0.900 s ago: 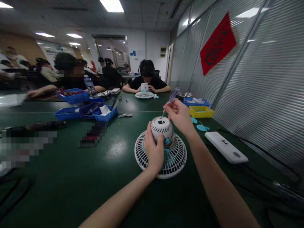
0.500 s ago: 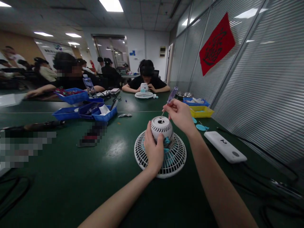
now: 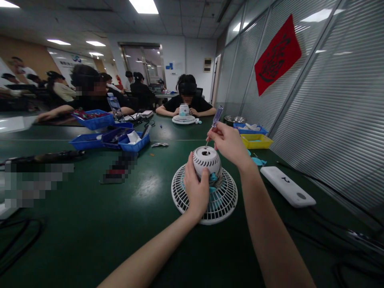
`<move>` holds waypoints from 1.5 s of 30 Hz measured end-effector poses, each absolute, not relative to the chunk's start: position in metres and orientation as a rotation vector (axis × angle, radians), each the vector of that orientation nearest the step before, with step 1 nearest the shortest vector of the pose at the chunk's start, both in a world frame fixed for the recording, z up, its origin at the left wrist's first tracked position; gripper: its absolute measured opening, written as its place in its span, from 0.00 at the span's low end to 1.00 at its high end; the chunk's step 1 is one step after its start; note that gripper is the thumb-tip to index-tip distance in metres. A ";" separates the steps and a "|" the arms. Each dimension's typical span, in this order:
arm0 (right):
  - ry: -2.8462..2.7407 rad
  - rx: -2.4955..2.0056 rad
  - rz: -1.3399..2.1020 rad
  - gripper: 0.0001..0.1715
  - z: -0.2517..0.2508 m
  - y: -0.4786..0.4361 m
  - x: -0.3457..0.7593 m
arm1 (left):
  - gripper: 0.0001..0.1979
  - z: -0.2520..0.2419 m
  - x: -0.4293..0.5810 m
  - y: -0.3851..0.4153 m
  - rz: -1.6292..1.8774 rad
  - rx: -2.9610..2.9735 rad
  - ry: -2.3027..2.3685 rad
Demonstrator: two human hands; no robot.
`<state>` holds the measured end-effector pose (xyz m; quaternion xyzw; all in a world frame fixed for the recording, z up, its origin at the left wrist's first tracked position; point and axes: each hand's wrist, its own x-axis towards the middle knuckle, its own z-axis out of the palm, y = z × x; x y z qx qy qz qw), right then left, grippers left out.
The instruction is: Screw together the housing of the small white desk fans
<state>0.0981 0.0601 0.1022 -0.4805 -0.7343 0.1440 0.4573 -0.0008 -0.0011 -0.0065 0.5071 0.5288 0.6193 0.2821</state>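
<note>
A white fan head (image 3: 225, 206) lies grille-down on the green table, its rounded motor housing upward. Light-blue parts show through the grille and at the housing's side. My left hand (image 3: 196, 188) is wrapped round the left and near side of the housing. In my right hand (image 3: 229, 142) is a screwdriver (image 3: 217, 116) with a clear purple handle, gripped near its shaft and slightly tilted. Its tip reaches the top of the housing, beside a dark opening. Whether a screw sits under the tip is too small to tell.
Blue trays (image 3: 135, 142) with parts stand left of the fan. At right are a yellow tray (image 3: 256, 141), light-blue pieces (image 3: 258, 161), a white power bank (image 3: 288, 187) and black cables. Across the table, a person (image 3: 186, 100) handles a similar fan (image 3: 183, 116).
The view has shifted slightly, so everything sits a little further right. Both hands keep their grips, and the screwdriver tip stays at the housing's top.
</note>
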 end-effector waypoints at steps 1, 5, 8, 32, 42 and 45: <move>-1.814 -1.185 0.349 0.07 0.102 0.059 0.098 | 0.32 -0.007 -0.001 -0.001 1.656 1.361 1.415; -1.803 -1.174 0.340 0.07 0.102 0.056 0.097 | 0.31 -0.006 -0.001 -0.001 1.648 1.374 1.415; -1.776 -1.176 0.341 0.07 0.099 0.055 0.096 | 0.31 -0.005 -0.001 -0.002 1.639 1.368 1.417; -1.681 -1.143 0.529 0.07 0.101 0.054 0.098 | 0.31 -0.006 -0.002 -0.001 1.642 1.374 1.412; -1.759 -1.187 0.363 0.08 0.102 0.053 0.100 | 0.30 -0.004 -0.002 -0.002 1.638 1.379 1.417; -1.763 -1.211 0.315 0.08 0.101 0.054 0.100 | 0.31 -0.004 -0.002 -0.003 1.638 1.387 1.417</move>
